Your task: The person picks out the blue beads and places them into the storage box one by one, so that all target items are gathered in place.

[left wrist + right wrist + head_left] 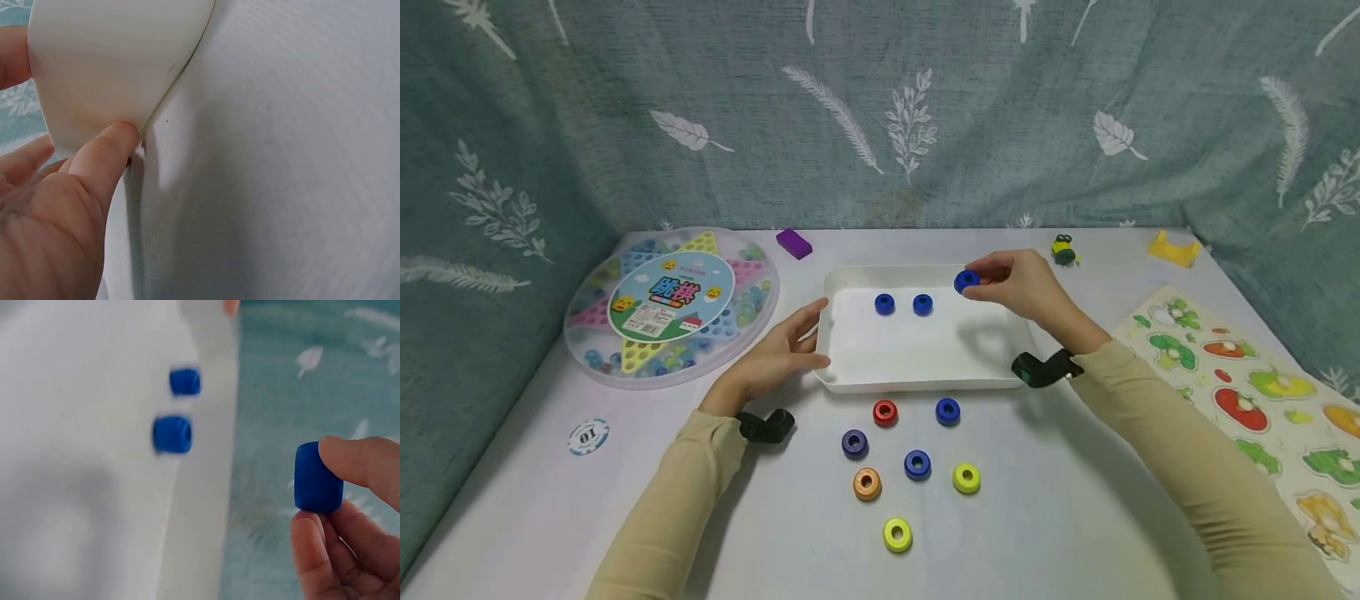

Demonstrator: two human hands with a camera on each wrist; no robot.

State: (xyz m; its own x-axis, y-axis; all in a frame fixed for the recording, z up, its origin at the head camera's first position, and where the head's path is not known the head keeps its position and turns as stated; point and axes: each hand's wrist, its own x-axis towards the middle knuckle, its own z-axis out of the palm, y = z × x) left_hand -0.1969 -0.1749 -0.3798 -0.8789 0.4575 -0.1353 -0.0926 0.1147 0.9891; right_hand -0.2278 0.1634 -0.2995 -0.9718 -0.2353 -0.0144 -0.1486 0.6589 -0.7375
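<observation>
Blue ring [967, 282] pinched in the right hand [1027, 287], raised near the tray [917, 386]'s far edge. I'd keep that side grip, lower it flat, clear of two rings [922, 305] left of that hand. Left hand [778, 357], fingers relaxed, touches the tray's end.

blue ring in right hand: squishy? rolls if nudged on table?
Probably stiff: the blue ring shows no dent in the right hand. Its round side suggests it could roll on edge. Hole up, like the orange ring, it likely sits stable.
</observation>
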